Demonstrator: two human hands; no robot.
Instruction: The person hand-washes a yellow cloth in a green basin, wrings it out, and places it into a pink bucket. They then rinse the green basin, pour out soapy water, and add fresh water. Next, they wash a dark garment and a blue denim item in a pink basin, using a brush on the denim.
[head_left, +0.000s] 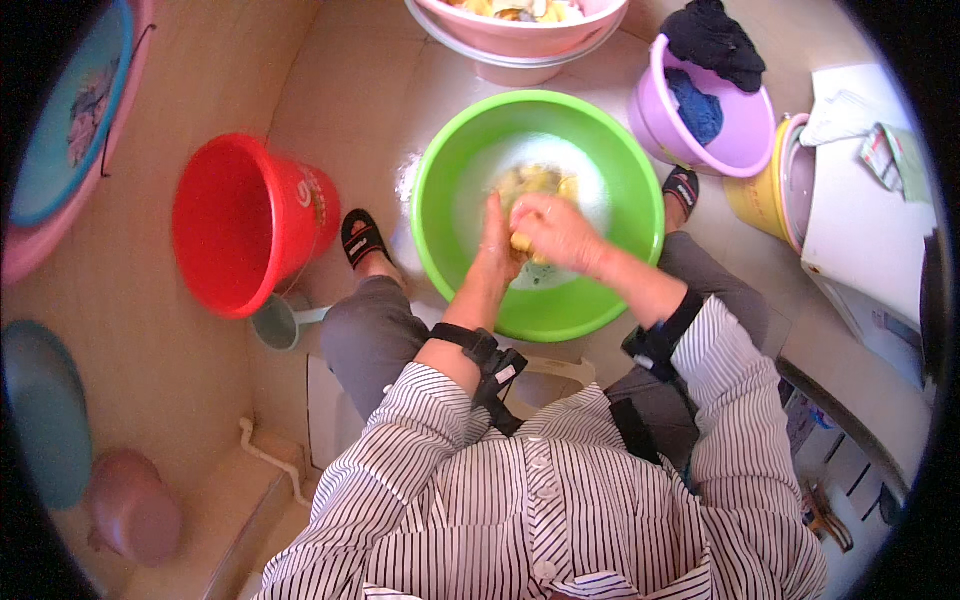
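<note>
A round green plastic basin (451, 161) stands on the floor between my knees. Inside it lies a wet, yellowish cloth (538, 180) in pale, sudsy water (592, 214). Both hands are over the basin, close together. My right hand (559, 231) is curled round a bunched part of the yellow cloth and slightly blurred. Against the same bunch rests my left hand (496, 238), its thumb side up; its fingers are mostly hidden behind the right hand and the cloth.
Left of the basin are a tilted red bucket (225, 225) and a grey-green dipper (276, 324). A pink basin (525, 34) holding items sits ahead. To the right stand a purple bucket (739, 135) with dark clothes, a yellow bucket (754, 199) and a white appliance (862, 217).
</note>
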